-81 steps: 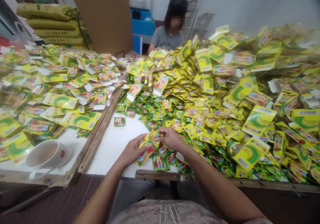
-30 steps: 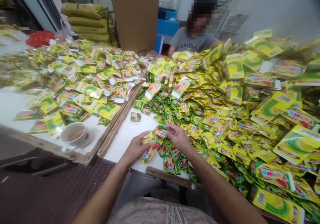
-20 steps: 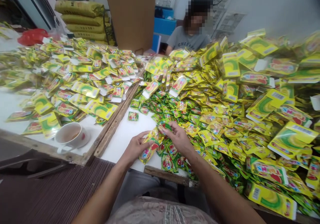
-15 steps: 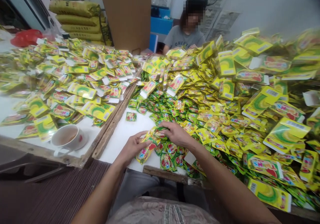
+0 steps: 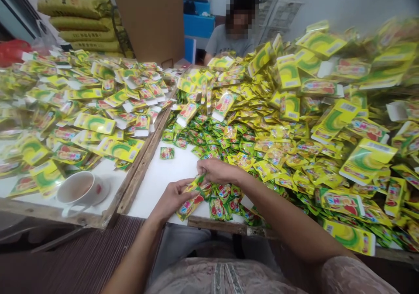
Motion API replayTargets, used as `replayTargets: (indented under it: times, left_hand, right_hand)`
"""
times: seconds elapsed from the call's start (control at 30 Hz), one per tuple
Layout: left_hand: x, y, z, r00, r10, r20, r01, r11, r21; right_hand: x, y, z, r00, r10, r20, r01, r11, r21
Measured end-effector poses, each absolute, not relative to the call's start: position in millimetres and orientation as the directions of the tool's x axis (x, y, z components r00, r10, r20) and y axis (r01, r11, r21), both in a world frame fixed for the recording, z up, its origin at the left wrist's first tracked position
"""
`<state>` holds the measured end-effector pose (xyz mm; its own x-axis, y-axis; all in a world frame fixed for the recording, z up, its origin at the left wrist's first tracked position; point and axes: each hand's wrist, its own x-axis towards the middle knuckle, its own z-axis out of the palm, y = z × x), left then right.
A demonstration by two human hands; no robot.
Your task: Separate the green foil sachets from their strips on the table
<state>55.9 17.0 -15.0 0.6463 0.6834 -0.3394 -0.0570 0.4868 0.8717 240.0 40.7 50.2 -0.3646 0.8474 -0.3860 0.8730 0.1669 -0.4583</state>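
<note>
A small yellow-and-green printed carton point(image 5: 189, 206) is held tilted between the thumb and fingers of my left hand point(image 5: 172, 198), close to the table's front edge. At the carton's upper end, my right hand point(image 5: 218, 171) is closed, its fingers curled down against the opening. Whatever those fingers pinch is hidden behind them. Just right of the carton and under my right wrist lie green sachets point(image 5: 220, 207) with a red fruit print. One green sachet point(image 5: 166, 153) lies apart on the white tabletop point(image 5: 149, 180). Yellow sachets point(image 5: 273, 156) are heaped beyond my right forearm.
Filled-looking cartons point(image 5: 94, 122) pile up on the left table, near a white cup point(image 5: 80, 189) of brown drink. More cartons point(image 5: 368, 160) lie over the heap at right. A wooden edge strip point(image 5: 144, 163) divides the tables. Another person point(image 5: 229, 40) sits across, before stacked yellow sacks point(image 5: 77, 19) and a cardboard sheet point(image 5: 149, 19).
My right hand has shifted left and closed in on the carton's upper end; the green packet seen earlier at its fingertips is now hidden. The camera view has swung slightly right.
</note>
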Motion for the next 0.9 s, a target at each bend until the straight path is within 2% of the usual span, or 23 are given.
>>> replayTargets:
  times: [0.1,0.27,0.43,0.5,0.57,0.73,0.9]
  left_hand:
    - [55,17,-15,0.654,0.673,-0.345,-0.063,0.503,0.862]
    - [50,19,-11,0.615,0.706,-0.351,-0.142,0.537,0.832]
    - [53,20,-10,0.626,0.716,-0.308,-0.115,0.476,0.872]
    - [56,18,-12,0.632,0.711,-0.310,-0.101,0.472,0.876]
    - [58,17,-15,0.622,0.712,-0.326,-0.108,0.490,0.865]
    - [58,19,-17,0.548,0.766,-0.335,-0.183,0.501,0.846]
    - [60,20,-15,0.512,0.793,-0.332,-0.212,0.491,0.845]
  right_hand:
    - [241,41,49,-0.395,0.833,-0.388,0.862,0.189,-0.471]
    - [252,42,54,-0.416,0.865,-0.280,0.753,0.155,-0.640]
    - [244,42,52,-0.424,0.854,-0.301,0.816,0.216,-0.536]
    - [236,41,49,-0.383,0.874,-0.297,0.825,0.179,-0.535]
    - [231,38,45,-0.334,0.907,-0.256,0.792,0.122,-0.599]
    - [240,19,36,-0.112,0.992,-0.056,0.574,0.019,-0.818]
    - [242,2,24,0.094,0.996,0.014,0.449,-0.030,-0.893]
